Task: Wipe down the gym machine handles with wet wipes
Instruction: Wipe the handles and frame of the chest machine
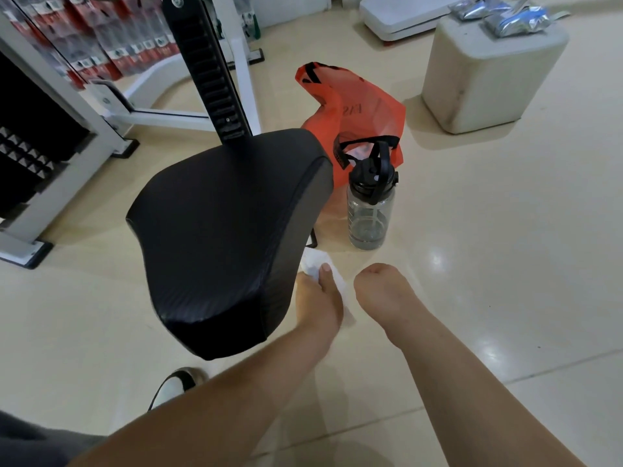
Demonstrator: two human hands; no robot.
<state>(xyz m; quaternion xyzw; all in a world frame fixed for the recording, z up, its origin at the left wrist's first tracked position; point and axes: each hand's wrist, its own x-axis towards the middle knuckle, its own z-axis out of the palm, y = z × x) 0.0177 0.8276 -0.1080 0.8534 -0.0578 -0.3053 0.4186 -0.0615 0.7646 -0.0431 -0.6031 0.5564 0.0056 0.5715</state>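
Note:
My left hand [318, 296] grips a crumpled white wet wipe [317, 262] beside the right edge of the black padded seat [229, 230] of the gym machine. The thumb lies over the wipe and a strip of it hangs below the hand. My right hand [382, 291] hovers just to the right, fingers curled under and out of sight, nothing visible in it. The seat's black post [209, 65] rises behind it. No machine handle shows in the head view.
A clear water bottle [371, 203] with a black lid stands on the tiled floor beside the seat, an orange bag [357, 106] behind it. A beige block [488, 72] carrying silver packets [515, 20] stands at the back right. The white machine frame [111, 112] and weight stack [30, 153] fill the left.

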